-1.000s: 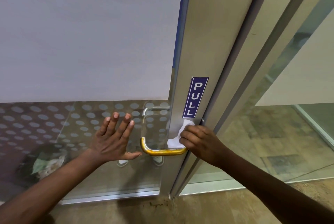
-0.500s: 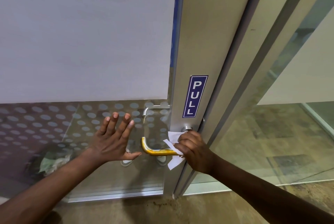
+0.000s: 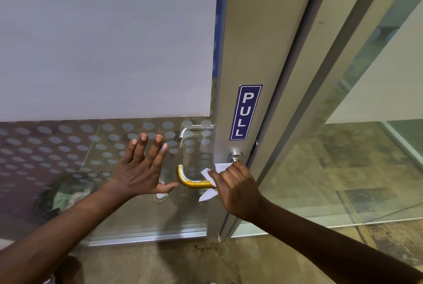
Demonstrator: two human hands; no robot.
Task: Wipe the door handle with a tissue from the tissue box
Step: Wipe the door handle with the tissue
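Note:
A brass-coloured door handle (image 3: 186, 179) sticks out to the left from a silver rose (image 3: 234, 156) on the aluminium door stile. My right hand (image 3: 235, 188) is wrapped around the handle's shaft with a white tissue (image 3: 211, 172) folded over it; tissue corners poke out above and below my fingers. My left hand (image 3: 144, 168) lies flat with fingers spread on the glass door panel, just left of the handle's curved end. No tissue box is in view.
A blue PULL sticker (image 3: 246, 112) sits on the stile (image 3: 247, 43) above the handle. The glass (image 3: 68, 146) has a dotted frosted band and a white panel above. A second handle (image 3: 190, 130) shows behind the glass. Tiled floor (image 3: 206, 260) lies below, with glass partitions at the right.
My right hand with the tissue has slid from the handle's base near the stile down and left along the shaft. My left hand has stayed flat on the glass.

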